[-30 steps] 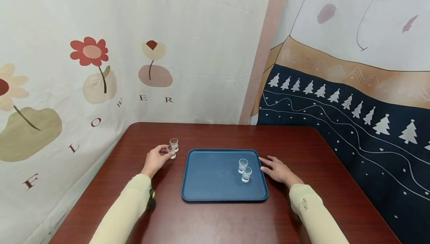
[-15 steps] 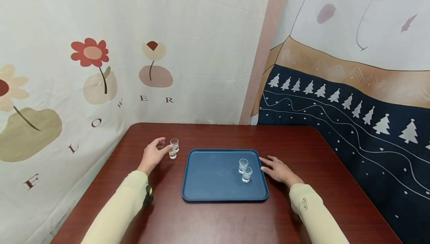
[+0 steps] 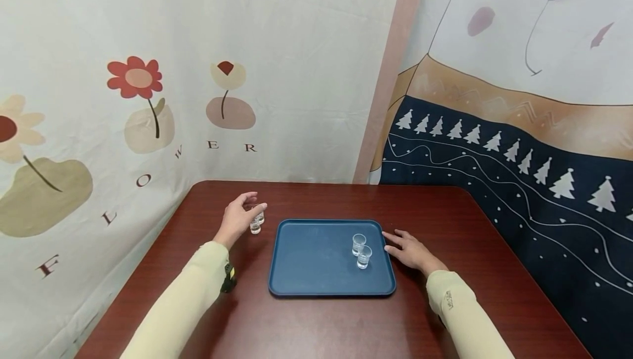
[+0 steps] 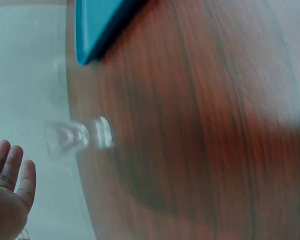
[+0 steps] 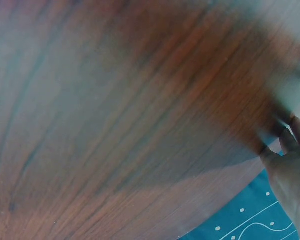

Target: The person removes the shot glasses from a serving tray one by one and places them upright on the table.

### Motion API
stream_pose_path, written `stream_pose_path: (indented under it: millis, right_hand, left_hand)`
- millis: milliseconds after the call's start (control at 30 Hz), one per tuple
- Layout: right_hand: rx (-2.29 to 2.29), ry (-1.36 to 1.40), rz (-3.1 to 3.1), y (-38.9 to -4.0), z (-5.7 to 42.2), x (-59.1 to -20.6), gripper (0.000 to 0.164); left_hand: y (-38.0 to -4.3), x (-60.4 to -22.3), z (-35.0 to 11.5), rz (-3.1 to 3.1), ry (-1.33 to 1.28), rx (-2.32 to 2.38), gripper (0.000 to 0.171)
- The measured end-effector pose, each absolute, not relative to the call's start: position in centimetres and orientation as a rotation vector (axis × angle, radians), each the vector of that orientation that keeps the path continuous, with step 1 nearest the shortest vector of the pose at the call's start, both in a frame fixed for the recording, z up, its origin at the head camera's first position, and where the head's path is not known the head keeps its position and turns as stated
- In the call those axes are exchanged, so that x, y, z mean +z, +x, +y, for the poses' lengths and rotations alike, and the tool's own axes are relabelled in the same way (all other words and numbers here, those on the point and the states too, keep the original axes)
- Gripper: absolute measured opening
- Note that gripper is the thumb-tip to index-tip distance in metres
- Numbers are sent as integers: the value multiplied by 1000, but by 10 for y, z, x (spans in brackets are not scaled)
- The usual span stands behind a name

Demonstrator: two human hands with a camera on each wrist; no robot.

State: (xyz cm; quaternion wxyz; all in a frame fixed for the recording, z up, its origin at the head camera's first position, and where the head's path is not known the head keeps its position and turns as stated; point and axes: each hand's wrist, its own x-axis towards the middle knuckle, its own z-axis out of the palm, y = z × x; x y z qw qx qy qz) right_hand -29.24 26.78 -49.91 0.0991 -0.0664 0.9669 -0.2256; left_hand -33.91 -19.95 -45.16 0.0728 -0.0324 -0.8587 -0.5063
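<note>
My left hand [image 3: 237,219] is above and behind two small clear shot glasses at the table's left. The nearer shot glass [image 3: 255,228] stands upright; the hand partly covers the farther shot glass [image 3: 261,217]. In the left wrist view the fingers [image 4: 11,167] are extended and apart from the blurred shot glass [image 4: 80,136]. Two more shot glasses, one behind [image 3: 358,244] and one in front [image 3: 364,258], stand on the right part of a blue tray [image 3: 311,260]. Beside the tray's right rim my right hand [image 3: 409,250] lies with fingers spread, fingertips at the rim.
The reddish-brown wooden table [image 3: 326,326] carries the tray near its middle. A pale curtain [image 3: 306,73] with flower prints hangs behind and to the left, and a dark blue printed cloth [image 3: 475,183] hangs at the right.
My left hand let go of the nearer shot glass, drew back slightly, then moved forward and right over the farther one. My right hand and the tray stayed still.
</note>
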Motion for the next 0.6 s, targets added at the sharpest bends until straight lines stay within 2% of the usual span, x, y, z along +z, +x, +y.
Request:
stream_pose_path:
  millis: [600]
  right_hand:
    - [-655, -253, 2878, -296, 272, -503, 53]
  left_hand:
    - [-333, -442, -118, -2566, -284, -1614, 55]
